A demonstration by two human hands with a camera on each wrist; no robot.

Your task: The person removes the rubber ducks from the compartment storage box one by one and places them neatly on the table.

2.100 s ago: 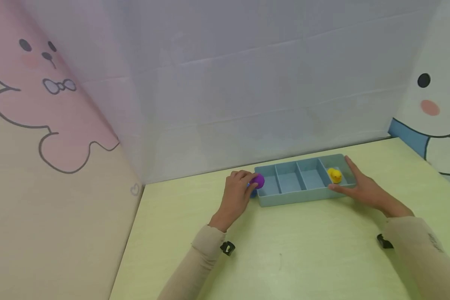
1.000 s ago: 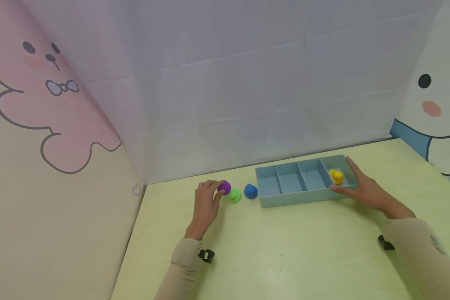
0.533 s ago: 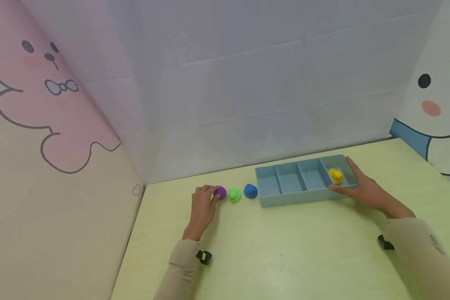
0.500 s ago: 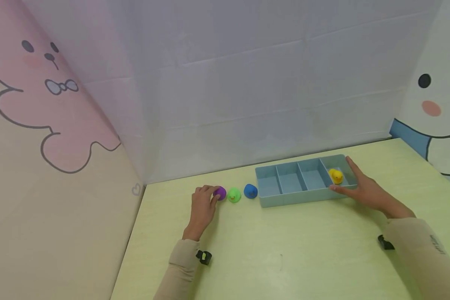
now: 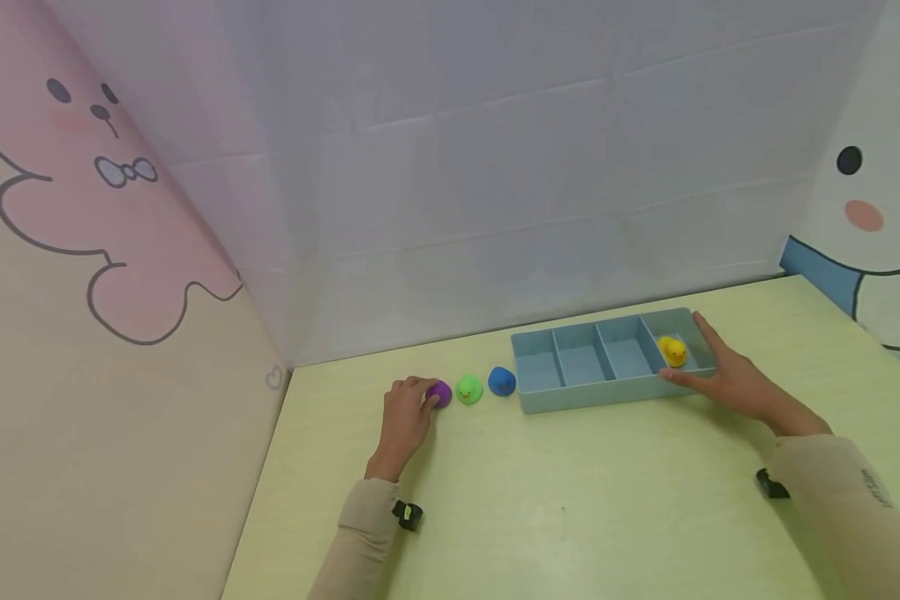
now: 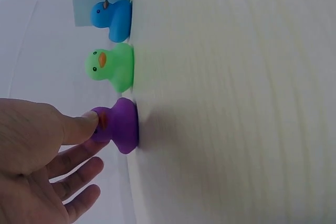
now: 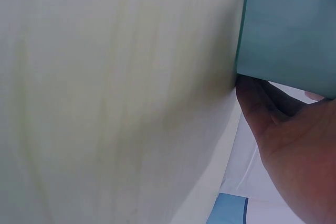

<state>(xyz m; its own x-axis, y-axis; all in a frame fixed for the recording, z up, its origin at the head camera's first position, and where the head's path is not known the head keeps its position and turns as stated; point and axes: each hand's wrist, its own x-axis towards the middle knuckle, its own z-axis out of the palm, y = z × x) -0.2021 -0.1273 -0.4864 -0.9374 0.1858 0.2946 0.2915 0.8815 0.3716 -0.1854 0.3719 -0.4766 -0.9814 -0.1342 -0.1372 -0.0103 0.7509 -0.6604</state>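
My left hand (image 5: 405, 421) pinches a purple toy duck (image 5: 441, 394) by its head, between thumb and fingertip. In the left wrist view the purple duck's base meets the tabletop. To its right stand a green toy duck (image 5: 468, 389) and a blue toy duck (image 5: 502, 382), in a row leading to a blue-grey divided tray (image 5: 592, 395). A yellow toy duck (image 5: 673, 352) sits in the tray's rightmost compartment; the other compartments hold nothing. My right hand (image 5: 742, 387) grips the tray's right end, thumb at the front wall and fingers round the far side.
The pale yellow-green table (image 5: 540, 517) runs back to a whitish curtain (image 5: 450, 183) close behind the tray. A left wall panel (image 5: 142, 333) bears a pink cartoon bear; a white cartoon animal (image 5: 885, 192) is printed at right.
My left hand has carried the purple duck leftwards from the tray's left end, past the blue and green ducks, and lowered it to the table. My right hand stays on the tray.
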